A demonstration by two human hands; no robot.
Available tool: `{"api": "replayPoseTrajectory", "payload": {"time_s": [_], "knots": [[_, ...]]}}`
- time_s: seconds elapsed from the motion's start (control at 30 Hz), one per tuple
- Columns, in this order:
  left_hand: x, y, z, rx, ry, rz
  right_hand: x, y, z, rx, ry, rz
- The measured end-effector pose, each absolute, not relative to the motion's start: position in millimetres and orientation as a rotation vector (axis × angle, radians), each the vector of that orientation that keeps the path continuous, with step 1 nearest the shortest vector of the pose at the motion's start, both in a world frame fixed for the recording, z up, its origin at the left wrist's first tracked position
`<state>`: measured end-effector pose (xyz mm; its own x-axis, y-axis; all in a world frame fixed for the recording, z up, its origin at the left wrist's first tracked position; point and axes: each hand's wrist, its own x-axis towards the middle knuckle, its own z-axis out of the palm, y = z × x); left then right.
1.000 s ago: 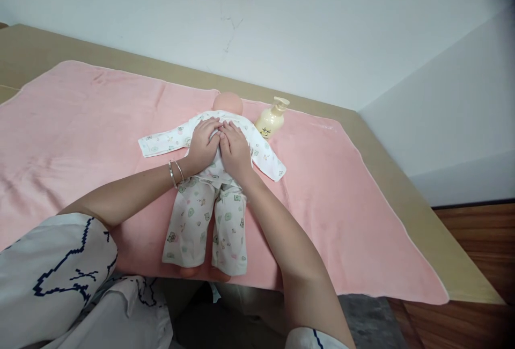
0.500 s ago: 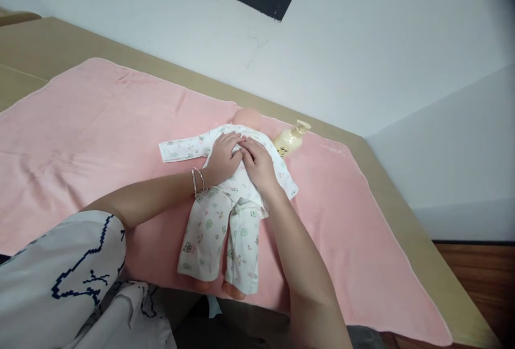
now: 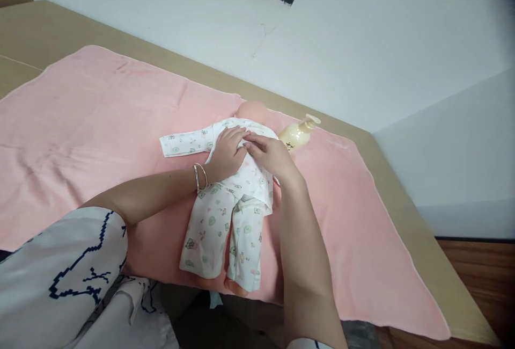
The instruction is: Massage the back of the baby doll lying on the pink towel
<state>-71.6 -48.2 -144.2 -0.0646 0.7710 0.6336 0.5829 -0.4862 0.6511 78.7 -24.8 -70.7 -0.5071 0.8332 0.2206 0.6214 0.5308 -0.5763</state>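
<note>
A doll lies on a pink blanket (image 3: 132,102), dressed in a white printed shirt (image 3: 257,180) and matching trousers (image 3: 205,231). The doll's bare rounded head (image 3: 251,109) shows at the far end, its feet (image 3: 236,288) at the near edge. My left hand (image 3: 227,153) rests flat on the upper part of the shirt, fingers stretched out. Beside it, my right hand (image 3: 273,155) touches the shirt with its fingertips, wrist raised and thumb a little apart from the fingers. That hand and forearm hide most of the shirt's right sleeve.
A cream pump bottle (image 3: 298,134) leans or lies at a tilt on the blanket, right of the doll's shoulder. The blanket covers much of a tan table (image 3: 120,37), which stands against a white wall (image 3: 354,43). Wooden flooring (image 3: 462,274) shows at the lower right.
My right hand has lifted its wrist and shifted right, its fingertips still on the shirt. My left hand stays on the shirt. The view has tilted slightly.
</note>
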Motion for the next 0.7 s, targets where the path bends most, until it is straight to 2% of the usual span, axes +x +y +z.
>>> {"api": "replayPoseTrajectory", "payload": {"time_s": [0.3,0.7], "knots": [[-70.9,-48.4,-143.2,2.029,1.469,1.618,77.2,-33.6,-94.2,-1.107,-2.238,0.473],[-71.3,-44.9,-144.5,2.053,1.459,1.633,74.7,-32.4,-111.6,-1.051,-2.121,0.489]]}}
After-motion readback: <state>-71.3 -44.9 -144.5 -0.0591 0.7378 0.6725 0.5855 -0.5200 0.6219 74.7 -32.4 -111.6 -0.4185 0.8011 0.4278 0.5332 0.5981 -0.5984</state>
